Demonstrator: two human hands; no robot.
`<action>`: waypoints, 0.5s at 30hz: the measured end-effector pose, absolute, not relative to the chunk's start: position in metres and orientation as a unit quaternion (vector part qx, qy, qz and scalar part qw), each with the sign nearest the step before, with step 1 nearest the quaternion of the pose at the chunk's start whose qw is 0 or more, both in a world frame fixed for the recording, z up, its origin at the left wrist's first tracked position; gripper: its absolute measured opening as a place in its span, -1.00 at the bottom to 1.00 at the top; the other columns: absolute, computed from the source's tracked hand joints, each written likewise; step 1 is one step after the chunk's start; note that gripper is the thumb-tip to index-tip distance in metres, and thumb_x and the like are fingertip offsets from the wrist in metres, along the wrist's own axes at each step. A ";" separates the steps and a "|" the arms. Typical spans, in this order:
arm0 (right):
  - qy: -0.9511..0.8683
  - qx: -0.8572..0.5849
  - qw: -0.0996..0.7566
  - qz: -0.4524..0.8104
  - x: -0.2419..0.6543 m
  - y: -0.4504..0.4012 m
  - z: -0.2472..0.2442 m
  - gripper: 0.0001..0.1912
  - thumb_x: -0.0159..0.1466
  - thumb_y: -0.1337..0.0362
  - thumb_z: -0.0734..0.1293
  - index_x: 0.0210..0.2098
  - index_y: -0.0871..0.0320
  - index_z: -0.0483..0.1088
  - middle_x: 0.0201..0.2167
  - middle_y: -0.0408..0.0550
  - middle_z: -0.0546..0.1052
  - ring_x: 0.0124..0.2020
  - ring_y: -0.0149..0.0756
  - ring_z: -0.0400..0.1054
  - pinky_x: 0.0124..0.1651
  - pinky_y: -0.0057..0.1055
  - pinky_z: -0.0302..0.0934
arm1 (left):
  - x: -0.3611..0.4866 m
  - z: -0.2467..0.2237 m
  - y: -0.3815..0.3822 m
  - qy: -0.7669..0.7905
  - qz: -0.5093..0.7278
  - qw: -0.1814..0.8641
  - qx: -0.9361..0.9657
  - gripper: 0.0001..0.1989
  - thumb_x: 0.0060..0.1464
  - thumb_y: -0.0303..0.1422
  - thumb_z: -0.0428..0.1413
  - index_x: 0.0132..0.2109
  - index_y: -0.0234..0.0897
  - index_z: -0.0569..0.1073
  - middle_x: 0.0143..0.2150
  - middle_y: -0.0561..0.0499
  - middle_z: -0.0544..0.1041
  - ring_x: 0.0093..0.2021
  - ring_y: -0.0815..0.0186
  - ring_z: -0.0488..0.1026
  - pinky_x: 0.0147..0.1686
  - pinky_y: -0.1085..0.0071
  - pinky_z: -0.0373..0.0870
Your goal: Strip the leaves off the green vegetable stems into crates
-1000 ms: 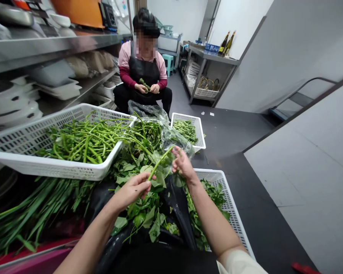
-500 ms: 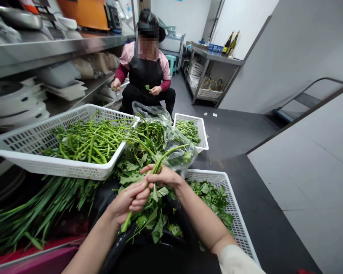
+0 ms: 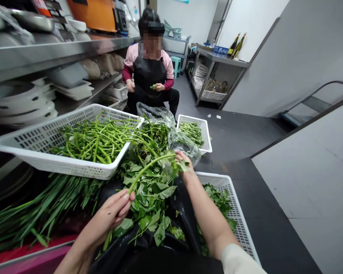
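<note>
My left hand is closed around a long green vegetable stem, whose thick lower end sticks out below the fist. The stem arcs up to my right hand, where the fingers pinch its leafy tip; some leaves there are blurred. Beneath both hands lies a heap of leafy greens on black plastic. A white basket of stripped-looking stems stands beyond my left hand. To the right of my right forearm is another white basket holding loose leaves.
A co-worker squats opposite with a bit of green in one hand. A small white basket of short green pieces stands near a clear plastic bag. Long green leaves lie at left, under a metal shelf.
My hands, close together on the stem before, are now apart: the right has slid up and right to the tip, the left down and left. The co-worker's hands have moved slightly.
</note>
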State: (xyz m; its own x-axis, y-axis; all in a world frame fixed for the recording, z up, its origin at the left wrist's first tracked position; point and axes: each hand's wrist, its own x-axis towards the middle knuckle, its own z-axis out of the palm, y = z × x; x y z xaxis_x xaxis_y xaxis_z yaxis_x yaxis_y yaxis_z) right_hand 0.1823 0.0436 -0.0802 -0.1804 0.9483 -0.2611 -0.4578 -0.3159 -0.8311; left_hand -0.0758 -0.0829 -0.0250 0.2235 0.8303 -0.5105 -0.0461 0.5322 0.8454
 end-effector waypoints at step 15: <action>-0.445 -0.425 0.381 0.690 0.159 0.040 -0.051 -0.59 -0.13 0.05 0.48 -0.54 0.21 0.30 -0.74 -0.35 0.15 -0.73 -0.63 -0.07 -0.70 -0.61 -0.15 | -0.107 -0.041 -0.087 0.582 0.298 0.676 0.341 -0.58 -0.28 0.00 0.21 -0.22 -0.03 0.46 -0.70 0.15 0.19 -0.70 0.31 0.24 -0.76 0.48 0.04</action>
State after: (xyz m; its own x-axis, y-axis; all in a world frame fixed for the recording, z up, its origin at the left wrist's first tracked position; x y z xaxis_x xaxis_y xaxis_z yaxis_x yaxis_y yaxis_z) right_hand 0.1586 0.0396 -0.0507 -0.3487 0.9041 -0.2471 -0.1471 -0.3132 -0.9382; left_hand -0.1067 -0.0871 -0.0415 0.1459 0.7998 -0.5823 -0.0054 0.5892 0.8080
